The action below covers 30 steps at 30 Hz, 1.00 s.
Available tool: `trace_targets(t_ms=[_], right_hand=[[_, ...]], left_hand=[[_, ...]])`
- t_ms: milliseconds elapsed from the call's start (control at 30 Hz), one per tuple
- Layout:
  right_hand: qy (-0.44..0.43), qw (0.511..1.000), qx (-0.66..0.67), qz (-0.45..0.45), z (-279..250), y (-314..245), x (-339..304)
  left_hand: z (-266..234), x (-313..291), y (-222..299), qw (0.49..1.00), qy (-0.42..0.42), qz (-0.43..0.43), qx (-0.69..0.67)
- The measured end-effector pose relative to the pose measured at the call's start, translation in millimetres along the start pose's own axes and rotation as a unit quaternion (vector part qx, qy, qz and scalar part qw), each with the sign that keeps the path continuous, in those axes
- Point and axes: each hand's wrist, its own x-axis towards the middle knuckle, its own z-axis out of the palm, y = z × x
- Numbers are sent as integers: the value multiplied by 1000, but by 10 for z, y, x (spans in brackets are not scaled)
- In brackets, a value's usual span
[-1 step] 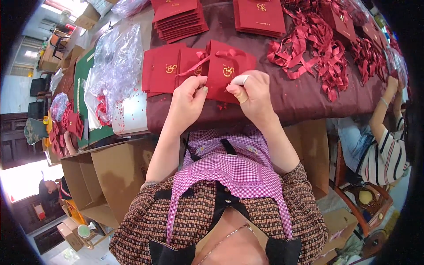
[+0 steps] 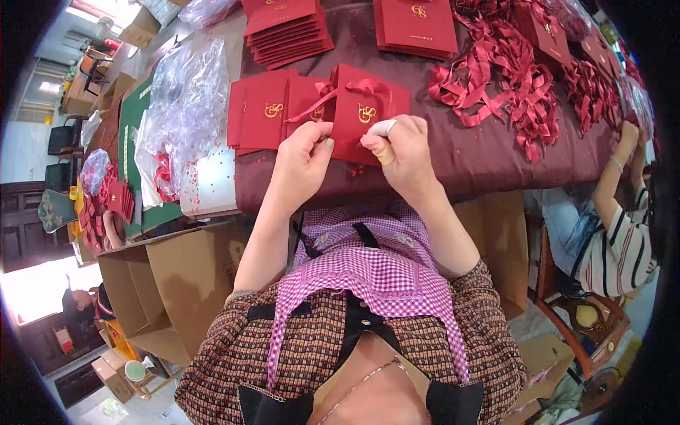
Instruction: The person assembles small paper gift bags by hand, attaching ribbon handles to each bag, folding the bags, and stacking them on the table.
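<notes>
Seen from above, a person in a purple-and-white gingham apron (image 2: pixel 382 276) and a brown patterned top (image 2: pixel 248 340) works at a maroon cloth-covered surface (image 2: pixel 482 152). In front of them is a red paper gift bag (image 2: pixel 350 134) with gold lettering and a ribbon handle (image 2: pixel 375 86) looped across its upper part; it lies near the edge of the surface, between and just beyond the 2 hands. The left hand (image 2: pixel 306 159) is at the bag's lower left side, its thumb and forefinger close together. The right hand (image 2: pixel 407 152) is at the lower right, fingers curled and thumb drawn in to a narrow grip, with a white band (image 2: pixel 383 128) around a finger. Whether either hand pinches anything thin cannot be told. More red bags (image 2: pixel 258 117) lie overlapping to the left of the front bag. Farther back are 2 piles: a tall stack of red bags (image 2: pixel 289 35) on the left and a lower pile of red bags (image 2: pixel 414 32) toward the middle. To the right spreads a tangled heap of red ribbons (image 2: pixel 496 78). Crumpled clear plastic (image 2: pixel 188 99) lies to the left, and an open cardboard box (image 2: pixel 191 276) stands below it. At the far right, a co-worker in a striped shirt (image 2: pixel 616 255) reaches toward the surface.
</notes>
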Motion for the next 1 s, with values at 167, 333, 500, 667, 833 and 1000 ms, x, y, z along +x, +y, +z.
trace_targets(t_ms=[167,333,500,667,833,1000], right_hand=[[4,1000,-30,-9,101,-30,20],[24,998,-51,-25,129,-57,52],[31,996,-71,-33,155,-55,61],[28,997,-63,-36,132,-88,74],[35,998,-39,-19,128,-85,53],[35,998,-38,-24,117,-96,71]], left_hand=[[-1,2,56,1000,-15,-8,22],[8,11,134,999,-6,12,34],[18,12,173,999,-13,21,32],[24,8,193,999,-6,23,25],[19,5,220,1000,-18,7,23],[25,-6,224,1000,-14,5,19]])
